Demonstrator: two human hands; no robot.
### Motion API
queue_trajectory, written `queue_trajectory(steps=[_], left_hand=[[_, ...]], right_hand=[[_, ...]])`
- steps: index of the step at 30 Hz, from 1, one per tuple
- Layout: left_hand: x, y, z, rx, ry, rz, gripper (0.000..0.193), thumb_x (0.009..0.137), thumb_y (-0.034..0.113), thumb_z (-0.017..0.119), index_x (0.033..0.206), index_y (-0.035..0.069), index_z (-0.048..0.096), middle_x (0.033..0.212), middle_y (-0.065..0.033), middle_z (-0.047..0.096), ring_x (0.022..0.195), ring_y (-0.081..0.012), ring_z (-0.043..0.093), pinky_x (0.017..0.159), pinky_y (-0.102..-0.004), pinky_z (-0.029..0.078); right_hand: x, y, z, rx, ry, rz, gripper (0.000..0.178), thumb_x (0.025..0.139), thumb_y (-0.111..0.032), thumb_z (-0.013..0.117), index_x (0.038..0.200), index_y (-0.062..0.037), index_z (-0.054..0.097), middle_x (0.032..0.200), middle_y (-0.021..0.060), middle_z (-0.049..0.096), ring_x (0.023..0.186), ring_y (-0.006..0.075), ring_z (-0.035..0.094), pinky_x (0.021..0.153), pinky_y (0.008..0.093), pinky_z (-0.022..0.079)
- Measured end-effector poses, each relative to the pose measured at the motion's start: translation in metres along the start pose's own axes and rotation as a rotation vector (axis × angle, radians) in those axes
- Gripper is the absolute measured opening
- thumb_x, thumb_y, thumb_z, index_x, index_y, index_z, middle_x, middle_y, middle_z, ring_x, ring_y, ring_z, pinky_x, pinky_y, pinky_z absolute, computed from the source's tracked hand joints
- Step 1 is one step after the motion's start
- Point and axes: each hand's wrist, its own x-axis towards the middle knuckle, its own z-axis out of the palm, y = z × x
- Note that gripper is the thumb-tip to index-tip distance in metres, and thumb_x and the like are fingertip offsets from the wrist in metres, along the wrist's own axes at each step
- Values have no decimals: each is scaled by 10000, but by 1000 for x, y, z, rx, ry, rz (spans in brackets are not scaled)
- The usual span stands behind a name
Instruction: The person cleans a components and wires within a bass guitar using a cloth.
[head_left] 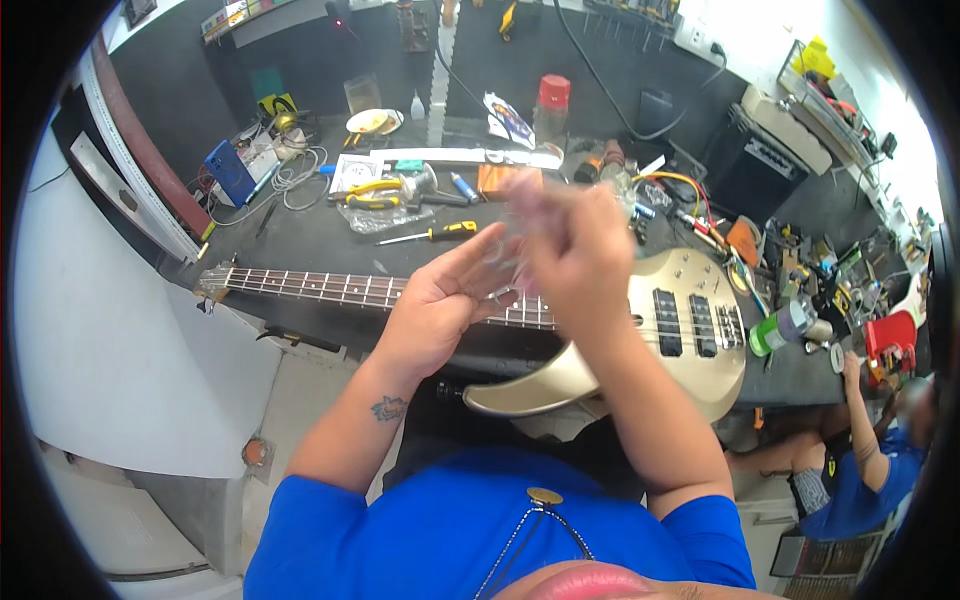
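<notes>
Both my hands are raised over the neck of a gold electric bass guitar [655, 290], which lies across the dark bench with its headstock [212, 283] to the left. My left hand [440, 308] is turned palm inward, its thumb bent in and its fingers around something clear and pale that motion smears. Just right of it, my right hand [585, 240] is curled closed, also blurred. Whatever lies between the two hands is too smeared to name. Beyond them sit a yellow-handled screwdriver [440, 232] and yellow-handled pliers [375, 192].
A blue phone [230, 172] stands at the left with coiled cables. A red-capped jar [552, 105] is at the back. Clutter of tools, a green-labelled bottle [778, 332] and a small amplifier [752, 165] fill the right. Another person in blue [870, 480] sits at the lower right.
</notes>
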Motion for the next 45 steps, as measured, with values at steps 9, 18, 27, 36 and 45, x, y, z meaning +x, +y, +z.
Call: queue_trajectory(steps=[9, 18, 27, 36, 45], left_hand=[[-2, 5, -12, -192, 7, -60, 868, 810, -174, 397, 1649, 45, 359, 1564, -218, 541, 1354, -341, 632, 1079, -471, 595], [37, -9, 16, -238, 160, 133, 677, 1175, 508, 199, 1619, 16, 339, 1593, -215, 496, 1372, -314, 570, 1145, -458, 494], [29, -41, -16, -647, -491, 183, 633, 1160, 561, 225, 1588, 132, 412, 1431, -63, 599, 1369, -198, 567, 1168, -433, 441], [35, -43, -37, -680, -583, 212, 850, 1098, 712, 199, 1690, 105, 263, 1662, -141, 414, 1528, -300, 409, 1238, -494, 356], [14, -10, 3, -485, 83, 195, 981, 1046, 790, 238, 1687, 47, 229, 1714, -257, 306, 1546, -468, 350, 1266, -584, 313]], right_hand=[[-30, -11, -17, 601, -157, 392, 197, 1002, -91, 696, 1173, 5, 680, 960, 56, 713, 752, 69, 666, 646, 273, 539], [-52, -35, 31, 794, -327, 466, 206, 968, -168, 773, 1116, -29, 740, 936, 95, 689, 823, 148, 689, 693, 317, 540], [-22, -37, 36, 246, -18, -181, 284, 834, -56, 740, 1117, -61, 749, 940, 162, 702, 807, 346, 679, 706, 420, 557], [-30, -47, 28, 191, -247, -24, 264, 875, -48, 713, 1130, -75, 774, 914, 147, 672, 815, 320, 690, 725, 429, 571], [-66, -58, 27, 270, -388, -38, 217, 905, -104, 716, 1101, -18, 682, 1023, 217, 618, 886, 440, 710, 770, 502, 608]])
